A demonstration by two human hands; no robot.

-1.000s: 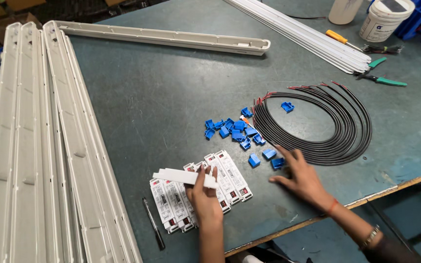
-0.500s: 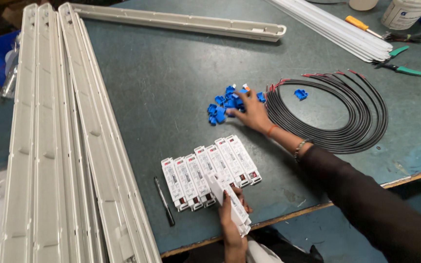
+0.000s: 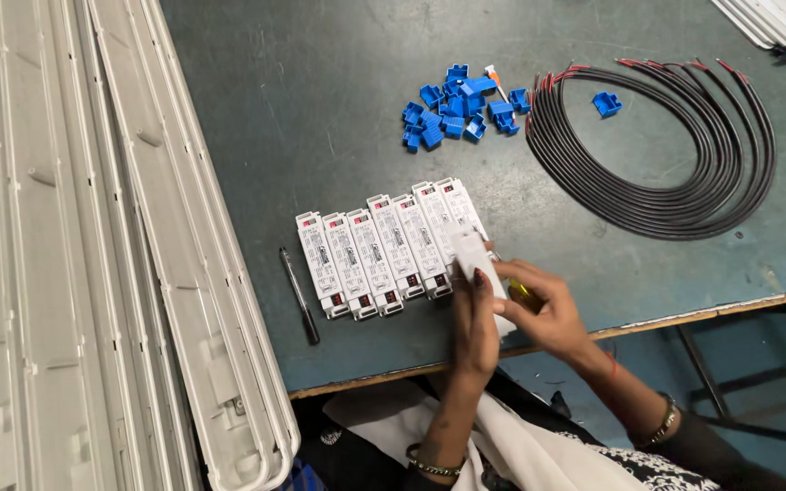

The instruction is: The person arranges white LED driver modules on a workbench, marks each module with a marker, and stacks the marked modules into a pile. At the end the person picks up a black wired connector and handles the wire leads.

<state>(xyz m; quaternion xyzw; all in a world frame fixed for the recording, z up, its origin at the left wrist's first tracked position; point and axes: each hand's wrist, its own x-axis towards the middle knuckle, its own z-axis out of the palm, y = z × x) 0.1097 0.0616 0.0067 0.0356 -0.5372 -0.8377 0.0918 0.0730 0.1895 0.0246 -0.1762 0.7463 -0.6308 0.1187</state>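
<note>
While hands point(image 3: 502, 305) grip white module point(image 3: 473, 252), table edge point(image 3: 684, 318) adjacent.

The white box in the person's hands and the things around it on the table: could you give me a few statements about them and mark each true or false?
1. Both hands hold one white box near the table's front edge. True: the left hand and right hand both grip it.
2. The row of white boxes lies left of the hands. True.
3. The blue clips lie inside the cable coil. False: they sit in a pile left of the black cable coil, with one lone clip inside it.
4. The black pen lies on top of the row. False: it lies on the table, left of the row.
5. The long white housings lie at the right. False: they lie along the left.
</note>
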